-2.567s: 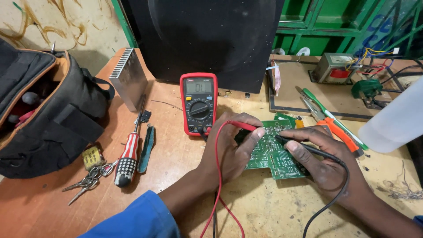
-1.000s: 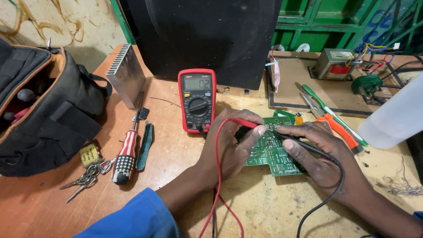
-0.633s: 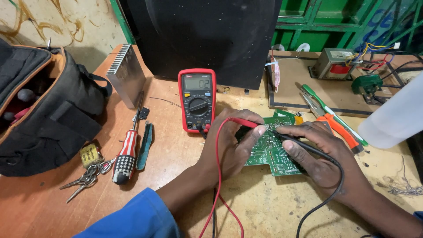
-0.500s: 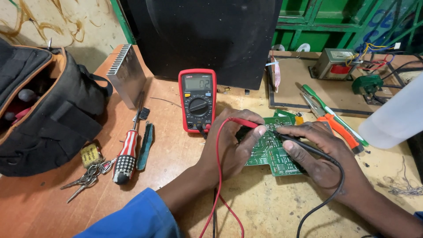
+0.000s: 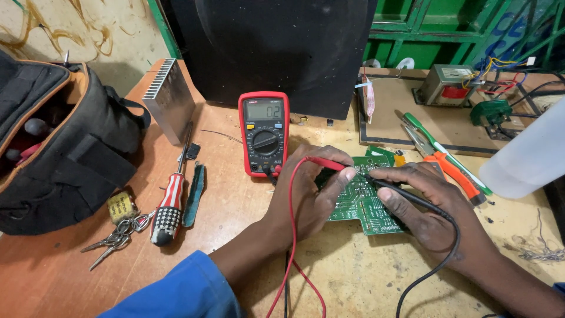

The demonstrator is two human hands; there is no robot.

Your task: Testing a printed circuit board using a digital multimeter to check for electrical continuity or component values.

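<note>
Directly under the fingertips lies the green circuit board (image 5: 365, 203), flat on the worn wooden bench (image 5: 365, 277): the left hand (image 5: 312, 191) pinches the red probe (image 5: 326, 164) and the right hand (image 5: 426, 209) pinches the black probe (image 5: 400, 193), both tips meeting the board between the two sets of fingers. Both forearms reach forward, palms down, heels resting near the board, red and black leads trailing back toward the body. Beyond the left fingers stands a red multimeter (image 5: 264, 134), left of it a striped screwdriver (image 5: 170, 203), keys (image 5: 118, 232) and a black tool bag (image 5: 56, 147); beyond the right fingers lie orange-handled pliers (image 5: 453, 174), before a dark speaker cabinet (image 5: 276, 47).
</note>
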